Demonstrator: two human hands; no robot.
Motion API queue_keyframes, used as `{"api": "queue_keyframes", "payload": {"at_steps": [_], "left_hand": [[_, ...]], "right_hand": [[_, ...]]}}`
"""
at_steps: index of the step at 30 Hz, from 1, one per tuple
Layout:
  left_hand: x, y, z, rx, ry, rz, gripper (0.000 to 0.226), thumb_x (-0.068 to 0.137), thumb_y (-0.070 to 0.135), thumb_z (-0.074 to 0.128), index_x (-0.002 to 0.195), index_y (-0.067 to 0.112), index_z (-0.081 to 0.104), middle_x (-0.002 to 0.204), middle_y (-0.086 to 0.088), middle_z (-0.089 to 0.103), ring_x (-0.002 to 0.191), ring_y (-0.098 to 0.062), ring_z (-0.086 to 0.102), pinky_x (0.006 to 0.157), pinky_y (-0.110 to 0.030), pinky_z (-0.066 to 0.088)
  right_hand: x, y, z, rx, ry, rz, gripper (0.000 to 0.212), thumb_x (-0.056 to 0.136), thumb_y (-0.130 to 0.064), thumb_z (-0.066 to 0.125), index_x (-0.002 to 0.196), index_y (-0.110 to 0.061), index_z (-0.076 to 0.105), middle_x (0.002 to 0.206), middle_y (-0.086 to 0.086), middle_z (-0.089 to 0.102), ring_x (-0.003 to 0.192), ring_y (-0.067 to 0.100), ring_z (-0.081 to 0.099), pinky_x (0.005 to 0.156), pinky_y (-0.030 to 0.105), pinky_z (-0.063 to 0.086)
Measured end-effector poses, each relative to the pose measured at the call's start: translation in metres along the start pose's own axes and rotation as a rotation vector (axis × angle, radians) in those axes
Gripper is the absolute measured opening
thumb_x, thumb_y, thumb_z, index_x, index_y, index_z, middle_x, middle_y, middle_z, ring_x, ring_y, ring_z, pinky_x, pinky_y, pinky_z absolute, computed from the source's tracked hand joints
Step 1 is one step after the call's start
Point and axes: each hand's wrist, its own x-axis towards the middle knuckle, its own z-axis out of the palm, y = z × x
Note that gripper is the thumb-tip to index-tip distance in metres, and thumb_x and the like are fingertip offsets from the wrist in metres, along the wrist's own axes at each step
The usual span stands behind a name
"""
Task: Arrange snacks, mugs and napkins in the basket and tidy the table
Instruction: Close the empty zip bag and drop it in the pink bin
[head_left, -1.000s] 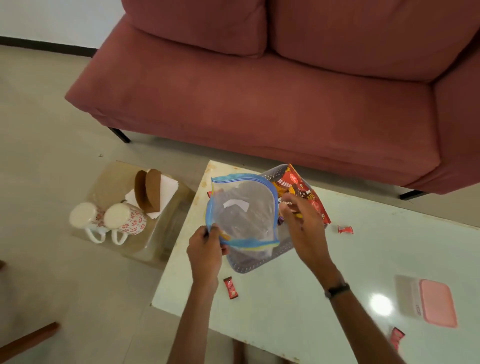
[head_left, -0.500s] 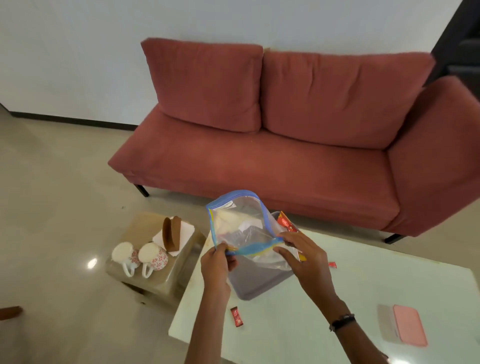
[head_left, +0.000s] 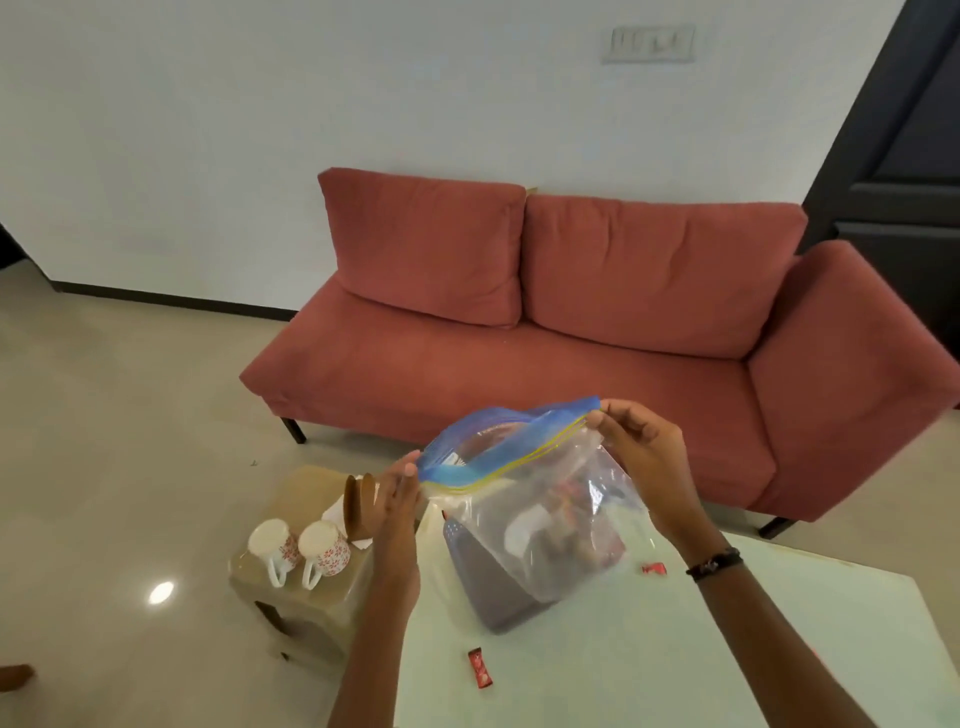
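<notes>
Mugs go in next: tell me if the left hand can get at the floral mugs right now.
Probably not yet: the left hand pinches the zip bag. The floral mugs stand unobstructed on the side table beside it.

The zip bag (head_left: 540, 514) now stretches wide across the centre of the frame: the right hand (head_left: 641, 457) has moved up and rightward along its blue seal, the left hand (head_left: 400, 493) pinching the opposite end.

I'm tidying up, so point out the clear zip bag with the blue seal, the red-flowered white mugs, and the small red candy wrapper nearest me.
Clear zip bag (head_left: 545, 525), head view, transparent side.
Flowered mugs (head_left: 326, 552), head view, right mug's body.
Candy wrapper (head_left: 480, 667), head view, its middle.
</notes>
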Motion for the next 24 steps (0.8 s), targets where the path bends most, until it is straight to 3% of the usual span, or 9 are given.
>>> {"api": "queue_keyframes", "payload": {"at_steps": [2, 5, 10, 14, 15, 18, 21, 24], "left_hand": [[0.003, 0.004, 0.003, -0.074, 0.001, 0.013, 0.041, 0.074, 0.043, 0.072, 0.108, 0.023, 0.061, 0.085, 0.013, 0.068, 0.079, -0.005, 0.059, 0.075, -0.015, 0.048], [0.013, 0.003, 0.005, -0.15, -0.023, 0.014, 0.068, 0.051, 0.055, 0.083, 0.103, 0.018, 0.063, 0.092, 0.005, 0.074, 0.086, -0.009, 0.066, 0.085, -0.024, 0.053], [0.018, -0.008, 0.003, -0.19, -0.065, -0.054, 0.067, 0.049, 0.055, 0.083, 0.099, 0.014, 0.066, 0.085, -0.001, 0.072, 0.08, -0.013, 0.066, 0.086, -0.032, 0.051], [0.02, -0.013, 0.003, -0.176, -0.016, -0.091, 0.083, 0.042, 0.057, 0.086, 0.102, 0.003, 0.067, 0.084, -0.005, 0.074, 0.078, -0.015, 0.07, 0.08, -0.03, 0.058], [0.023, -0.013, 0.004, -0.171, -0.006, -0.093, 0.076, 0.047, 0.052, 0.086, 0.102, 0.002, 0.068, 0.081, -0.004, 0.074, 0.076, -0.014, 0.071, 0.077, -0.028, 0.059], [0.026, -0.011, 0.01, -0.121, 0.006, -0.047, 0.02, 0.08, 0.018, 0.069, 0.095, 0.005, 0.069, 0.066, 0.006, 0.072, 0.063, -0.005, 0.068, 0.064, -0.019, 0.057], [0.023, -0.014, 0.017, -0.004, 0.023, 0.021, 0.013, 0.086, 0.007, 0.062, 0.096, 0.002, 0.068, 0.057, 0.013, 0.07, 0.056, 0.0, 0.065, 0.058, -0.013, 0.054], [0.012, -0.021, 0.028, 0.039, -0.016, 0.015, 0.01, 0.086, 0.016, 0.064, 0.08, 0.019, 0.071, 0.059, 0.014, 0.07, 0.062, -0.008, 0.066, 0.069, -0.028, 0.056]], "right_hand": [[0.0, -0.004, 0.002, 0.065, 0.06, 0.033, 0.006, 0.085, -0.016, 0.067, 0.088, -0.013, 0.071, 0.077, 0.0, 0.066, 0.069, 0.01, 0.053, 0.066, 0.024, 0.046], [-0.003, -0.008, 0.004, 0.138, 0.138, 0.06, 0.004, 0.085, -0.018, 0.068, 0.084, -0.019, 0.072, 0.065, -0.011, 0.064, 0.056, 0.003, 0.05, 0.056, 0.015, 0.044], [-0.009, -0.009, 0.006, 0.234, 0.25, 0.055, 0.004, 0.085, -0.021, 0.068, 0.083, -0.018, 0.071, 0.066, -0.007, 0.062, 0.061, 0.009, 0.047, 0.057, 0.015, 0.045], [-0.017, -0.011, 0.006, 0.235, 0.321, 0.046, 0.006, 0.086, -0.018, 0.067, 0.081, -0.019, 0.07, 0.064, -0.009, 0.064, 0.058, 0.006, 0.049, 0.054, 0.013, 0.045], [-0.019, -0.01, 0.005, 0.218, 0.342, 0.037, 0.007, 0.086, -0.016, 0.066, 0.081, -0.018, 0.07, 0.063, -0.009, 0.065, 0.058, 0.004, 0.052, 0.055, 0.013, 0.046], [-0.026, -0.005, 0.0, 0.126, 0.442, 0.019, 0.012, 0.087, -0.012, 0.065, 0.078, -0.019, 0.069, 0.063, -0.011, 0.068, 0.06, 0.001, 0.057, 0.06, 0.012, 0.049], [-0.038, 0.0, -0.006, 0.075, 0.53, 0.02, 0.015, 0.088, -0.012, 0.063, 0.076, -0.019, 0.066, 0.062, -0.01, 0.065, 0.05, -0.002, 0.05, 0.049, 0.008, 0.043], [-0.054, 0.006, -0.015, 0.052, 0.588, 0.062, 0.013, 0.09, -0.014, 0.061, 0.077, -0.019, 0.064, 0.071, -0.001, 0.064, 0.056, -0.003, 0.055, 0.053, 0.009, 0.045]]}}
